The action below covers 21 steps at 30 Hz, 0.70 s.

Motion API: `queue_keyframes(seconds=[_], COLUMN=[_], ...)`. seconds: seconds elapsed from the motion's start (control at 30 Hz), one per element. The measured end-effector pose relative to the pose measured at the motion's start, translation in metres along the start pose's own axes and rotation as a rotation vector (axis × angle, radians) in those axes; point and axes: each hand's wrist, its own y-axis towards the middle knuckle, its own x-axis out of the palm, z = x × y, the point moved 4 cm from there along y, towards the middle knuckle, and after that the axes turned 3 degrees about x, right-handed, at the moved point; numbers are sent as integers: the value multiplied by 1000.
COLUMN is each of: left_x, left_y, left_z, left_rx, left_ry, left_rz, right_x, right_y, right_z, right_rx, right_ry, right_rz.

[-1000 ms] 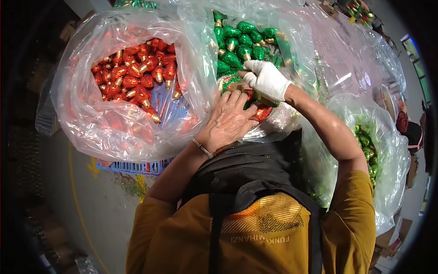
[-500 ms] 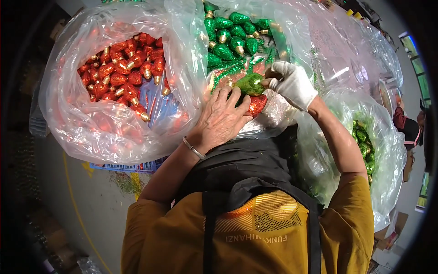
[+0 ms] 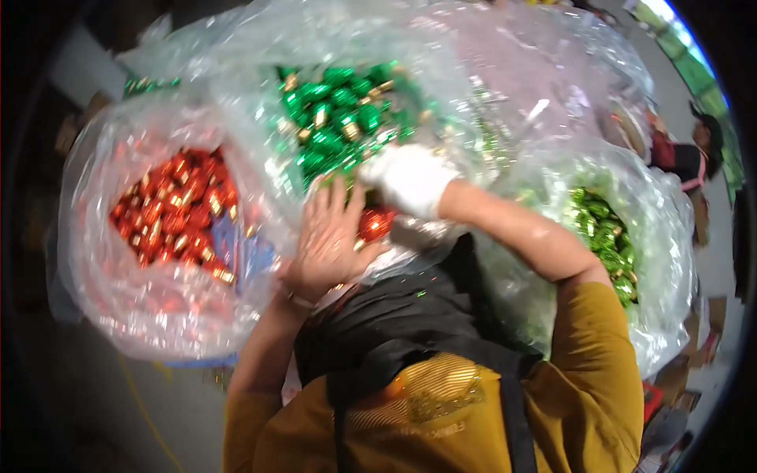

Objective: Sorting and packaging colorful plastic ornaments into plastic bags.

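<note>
My left hand (image 3: 327, 240), bare with a bracelet at the wrist, lies palm down with its fingers stretched out in front of me. A glittery red bulb-shaped ornament (image 3: 375, 225) sits beside its thumb, between my two hands. My right hand (image 3: 414, 180), in a white glove, is just above and right of that ornament, touching or close to my left fingertips. Motion smears the glove, so its fingers and anything in them cannot be made out. Directly beyond, glittery dark green bulb ornaments (image 3: 335, 114) with gold caps lie in a clear plastic bag.
At the left, a clear plastic bag (image 3: 150, 315) holds many red bulb ornaments (image 3: 177, 205). Another bag (image 3: 512, 292) at the right contains lighter green ones (image 3: 603, 244). Plastic sheeting (image 3: 528, 79) spreads across the far side. A person (image 3: 682, 158) is at the far right.
The view has shifted and blurred. The light green ornament between my hands is now mostly hidden. My gloved right hand has moved from its right end to over it, closer to my left fingers.
</note>
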Motion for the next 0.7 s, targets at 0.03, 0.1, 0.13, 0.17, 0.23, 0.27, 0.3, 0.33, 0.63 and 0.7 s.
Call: queue_keyframes(seconds=[0.03, 0.1, 0.13, 0.17, 0.23, 0.27, 0.3, 0.33, 0.63, 0.7], left_x=[3, 11, 10, 10, 9, 7, 3, -1, -57, -78], left_y=[0, -4, -7, -12, -7, 1, 3, 5, 13, -10], left_z=[0, -8, -8, -9, -8, -4, -4, -3, -4, -26], left_rx=[42, 38, 61, 63, 66, 82, 62, 41, 95, -2], left_ry=[-9, 62, 63, 58, 50, 51, 17, -17, -13, 49], left_rz=[18, -2, 9, -19, -68, -58, -73, -89, 363, 435], right_x=[7, 2, -6, -8, -3, 2, 5, 8, -100, -139], right_y=[-1, -7, -7, -11, -28, -40, -46, -48, -91, -104], right_z=[-2, -13, -22, -28, -30, -30, -32, -27, 32, 64], right_rx=[-8, 0, 50, 98, 82, 52, 21, 30, 152, 233], right_ry=[-16, -51, -82, -108, -77, -27, 38, 40, 36, 24], right_rz=[63, 134, 15, -105, -29, 32, 90, 94, -1, 174])
